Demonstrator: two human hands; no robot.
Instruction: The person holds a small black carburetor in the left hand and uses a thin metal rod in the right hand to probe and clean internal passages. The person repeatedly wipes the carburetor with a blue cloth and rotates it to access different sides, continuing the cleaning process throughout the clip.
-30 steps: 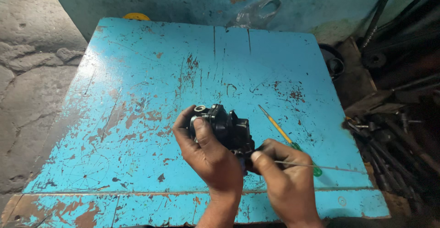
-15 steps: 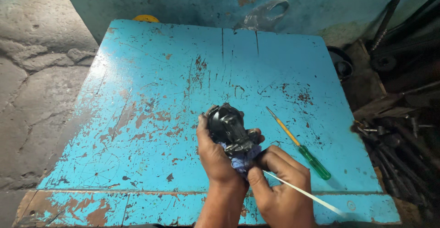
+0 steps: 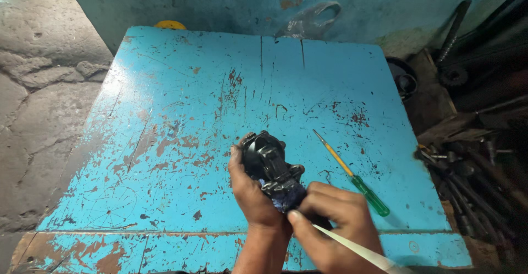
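Left hand [image 3: 250, 194] wraps around a black, greasy mechanical part [image 3: 270, 164], fingers closed on its underside and left flank; part sits tilted, raised just above the near middle of the blue table [image 3: 181, 114]; a bluish cloth-like patch [image 3: 286, 194] shows at its lower end. Right hand [image 3: 335, 224] is closed on a thin pale strip [image 3: 357, 246], which runs off toward the lower right edge; thumb and fingers press at the part's lower end, touching the left hand. Screwdriver [image 3: 352, 174], yellow shaft and green handle, lies flat on the table just right of the part, untouched. Dark metal scrap [image 3: 473, 158] is piled beside the table, right; crumpled plastic bag [image 3: 308, 23] lies at the far edge.
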